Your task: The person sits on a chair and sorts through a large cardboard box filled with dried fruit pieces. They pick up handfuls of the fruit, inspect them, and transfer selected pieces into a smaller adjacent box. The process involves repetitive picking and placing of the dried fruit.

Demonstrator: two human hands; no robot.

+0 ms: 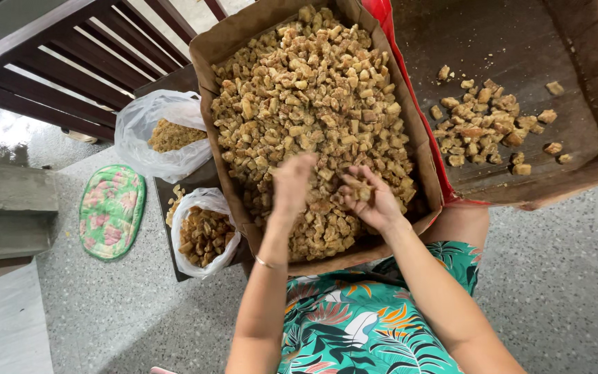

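Hands work in the middle of the head view, both sunk into a large open brown cardboard box [224, 48] heaped with small tan, crusty cubes [313, 97]. The box sits tilted toward the person's lap, it seems so that the pieces lie within easy reach of both arms.

The left hand [292, 185], at about seven o'clock of the heap, is turned palm-down with fingers bent into the cubes; whether it has closed on any I cannot tell, since the back of the hand hides the palm. A thin bracelet [264, 262] circles its wrist. The right hand [372, 201], just beside it at five o'clock, is cupped and half curled, grasping a few cubes between thumb and fingers.

At two o'clock of the box lies a dark wooden tray [520, 41] with a loose, small pile of the same pieces [486, 131], kept apart from the main heap. At nine o'clock two clear plastic bags, a larger one [143, 131] with finer crumbs and a smaller one [202, 235] with darker chunks, stand open-mouthed. Farther at nine o'clock a green floral quilted mat [111, 211] lies on the speckled grey floor [562, 277].
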